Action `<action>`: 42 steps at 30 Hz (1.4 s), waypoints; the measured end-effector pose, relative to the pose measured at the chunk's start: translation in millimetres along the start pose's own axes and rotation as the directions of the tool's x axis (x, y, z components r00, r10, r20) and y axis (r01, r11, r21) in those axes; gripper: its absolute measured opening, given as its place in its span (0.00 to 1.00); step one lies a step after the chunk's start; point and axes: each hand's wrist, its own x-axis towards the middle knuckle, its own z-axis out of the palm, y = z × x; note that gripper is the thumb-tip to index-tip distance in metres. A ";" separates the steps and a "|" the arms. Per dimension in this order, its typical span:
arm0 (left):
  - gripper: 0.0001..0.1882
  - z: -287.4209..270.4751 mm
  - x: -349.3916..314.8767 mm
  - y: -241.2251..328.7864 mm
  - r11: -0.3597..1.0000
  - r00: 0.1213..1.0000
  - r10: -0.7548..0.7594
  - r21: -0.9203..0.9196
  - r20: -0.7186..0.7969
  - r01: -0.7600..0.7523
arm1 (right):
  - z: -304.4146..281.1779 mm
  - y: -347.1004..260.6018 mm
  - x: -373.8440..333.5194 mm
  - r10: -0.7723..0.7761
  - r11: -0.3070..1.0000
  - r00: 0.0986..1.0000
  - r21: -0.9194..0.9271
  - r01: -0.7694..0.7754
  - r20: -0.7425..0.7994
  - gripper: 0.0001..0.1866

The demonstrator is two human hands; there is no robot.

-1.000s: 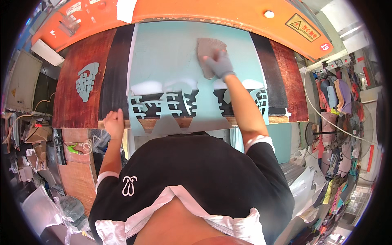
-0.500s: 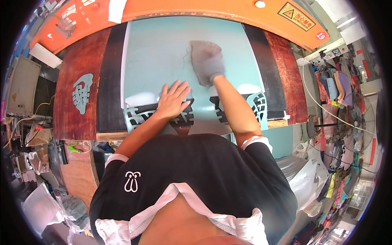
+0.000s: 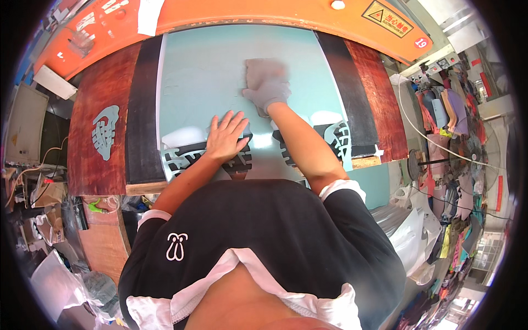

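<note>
A pale blue-green sheet (image 3: 203, 71) lies on the work surface in front of me, with several curved, slotted shapes cut out along its near edge. My left hand (image 3: 223, 140) is bare and rests flat near that edge, fingers spread, holding nothing. Farther in, right of the middle, my right hand (image 3: 270, 92) wears a grey glove. It presses a grey-brown cloth (image 3: 254, 67) against the sheet. Motion blurs the cloth and the gloved fingers, so the exact grip is hard to see.
An orange machine beam (image 3: 220, 12) spans the far side. Dark strips and reddish-brown boards (image 3: 88, 159) flank the sheet. One loose blue-green cut-out (image 3: 104, 133) lies on the left board. Coloured material pieces (image 3: 448, 110) hang at the right, near a white cable (image 3: 434, 144).
The gloved right hand and cloth have shifted a little over the sheet, and the glove's thumb now shows. The left hand stays flat in place. The whole view has shifted slightly.
</note>
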 end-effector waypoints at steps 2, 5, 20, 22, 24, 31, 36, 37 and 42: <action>0.27 0.5 0.1 0.5 1.000 1.000 -0.012 0.008 0.014 0.012 | 8.6 0.7 -1.6 0.027 0.999 0.999 0.025 -0.028 0.044 0.48; 0.26 0.0 1.5 0.6 1.000 1.000 -0.016 0.001 0.012 0.016 | 13.0 6.1 6.0 -0.027 0.992 1.000 0.123 0.026 0.012 0.49; 0.24 7.1 0.4 -1.7 1.000 0.999 -0.017 -0.021 -0.041 0.016 | 16.3 42.4 29.2 -0.161 0.850 0.979 0.487 0.202 -0.125 0.50; 0.24 7.4 0.0 -1.7 1.000 0.999 -0.017 -0.018 -0.041 0.016 | 13.6 51.1 32.6 -0.178 0.753 0.973 0.616 0.230 -0.146 0.50; 0.24 7.0 0.3 -1.5 1.000 0.999 -0.011 -0.011 -0.043 0.010 | 9.5 64.2 34.5 -0.145 0.588 0.985 0.794 0.159 -0.089 0.45; 0.25 2.4 3.8 -0.5 1.000 0.999 -0.007 -0.030 -0.049 0.005 | -22.6 116.8 38.8 -0.113 -0.036 0.992 0.997 -0.067 0.062 0.37; 0.25 1.3 4.3 0.4 1.000 0.999 -0.011 -0.030 -0.046 0.009 | -33.3 122.9 41.1 0.039 0.635 0.974 0.758 0.149 -0.225 0.39; 0.25 1.4 4.2 0.5 1.000 0.999 -0.012 -0.026 -0.042 0.011 | -31.3 120.5 39.1 0.067 0.753 0.958 0.644 0.135 -0.279 0.40; 0.24 2.3 3.9 0.1 1.000 1.000 -0.017 -0.025 -0.026 0.017 | -22.2 109.1 24.9 0.064 0.998 0.975 -0.002 -0.066 -0.214 0.43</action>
